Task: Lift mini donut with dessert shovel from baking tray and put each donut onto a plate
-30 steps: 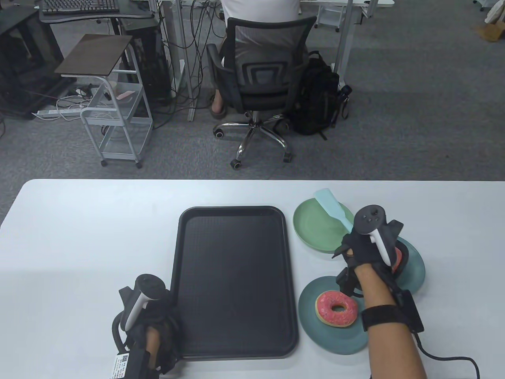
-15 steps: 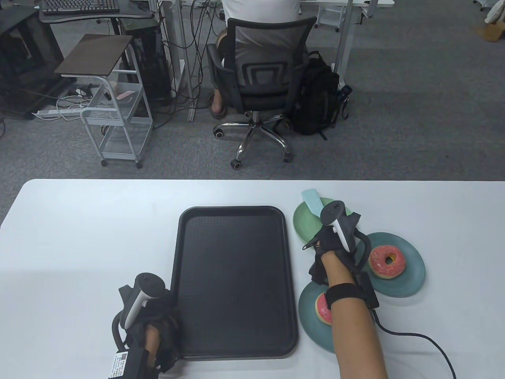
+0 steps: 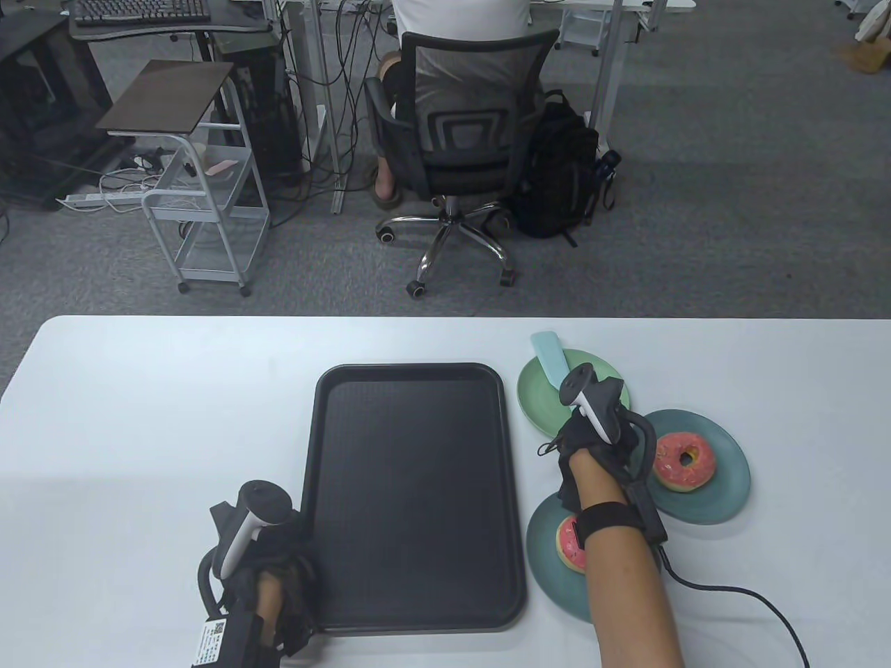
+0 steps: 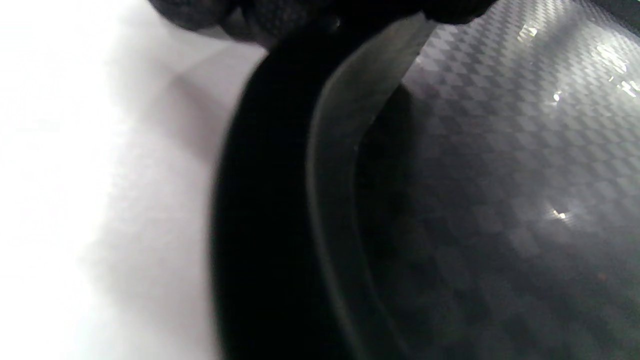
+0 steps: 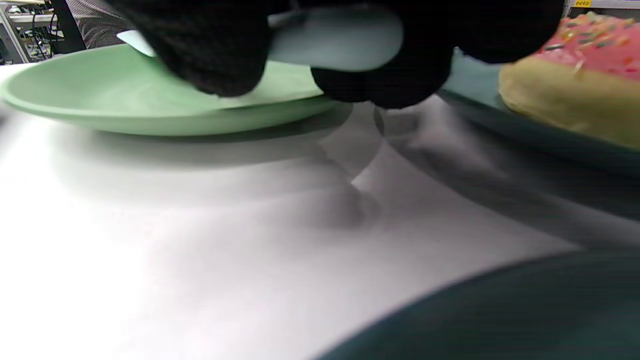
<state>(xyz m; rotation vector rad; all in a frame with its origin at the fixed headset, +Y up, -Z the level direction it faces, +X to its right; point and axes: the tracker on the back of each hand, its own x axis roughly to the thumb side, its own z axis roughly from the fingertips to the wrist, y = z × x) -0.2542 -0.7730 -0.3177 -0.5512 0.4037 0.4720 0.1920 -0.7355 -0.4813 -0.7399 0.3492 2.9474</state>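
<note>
My right hand (image 3: 581, 431) grips the handle of the pale blue dessert shovel (image 3: 550, 358), whose blade lies over the light green plate (image 3: 539, 403); the handle (image 5: 335, 40) shows between my curled gloved fingers (image 5: 210, 55) in the right wrist view. One pink frosted donut (image 3: 683, 460) sits on the far teal plate (image 3: 731, 480). A second pink donut (image 3: 569, 544) lies on the near teal plate (image 3: 550, 563), partly hidden by my forearm. The black baking tray (image 3: 414, 494) holds nothing. My left hand (image 3: 278, 584) holds the tray's near left rim (image 4: 320, 190).
A white table (image 3: 160, 431) carries everything. A black cable (image 3: 738, 598) trails from my right wrist across the table's near right. Beyond the far edge a person sits on an office chair (image 3: 452, 153), with a small cart (image 3: 202, 209) to the left.
My right hand has moved left with the shovel, off the far teal plate to the green plate, uncovering the donut there. The left hand has stayed on the tray.
</note>
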